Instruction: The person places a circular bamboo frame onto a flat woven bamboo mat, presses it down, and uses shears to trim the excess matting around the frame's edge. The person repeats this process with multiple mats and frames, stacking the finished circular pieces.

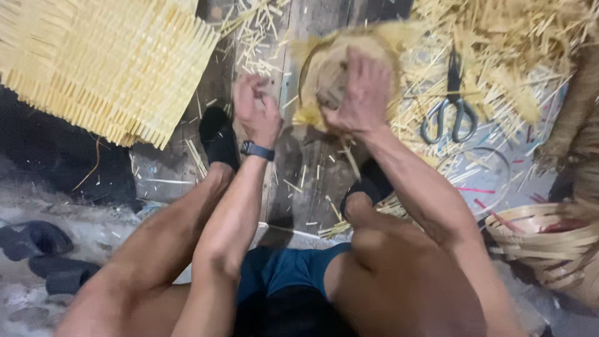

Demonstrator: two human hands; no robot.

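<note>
**Hands at a half-woven basket on a plank floor**

Knees and bare legs fill the near edge, either side of blue shorts [284, 268], with both feet in black socks set on the plank floor [306, 156]. From there the forearms reach away toward the far middle of the scene.

The right hand [362, 93] lies spread over a small round basket [324, 68] of pale straw, fingers curled over its top and gripping it against the floor; loose strand ends stick out around the rim. The basket sits at the far middle, just right of the left hand and touching the right. The left hand [256, 109] is blurred; its fingers look curled inward, loosely clenched just left of the basket, and whether it pinches a strand I cannot tell. A dark wristwatch [257, 150] circles that wrist.

Far left, a flat woven mat [106, 62] of yellow strips lies spread out, well apart from the hands. Far right, grey-handled scissors [450, 109] rest on a heap of straw offcuts [518, 43]. A thin wire ring [480, 178] lies near the right forearm. At the right edge sits a finished basket [543, 240] of wider bands. Dark sandals [43, 249] lie at the near left.
</note>
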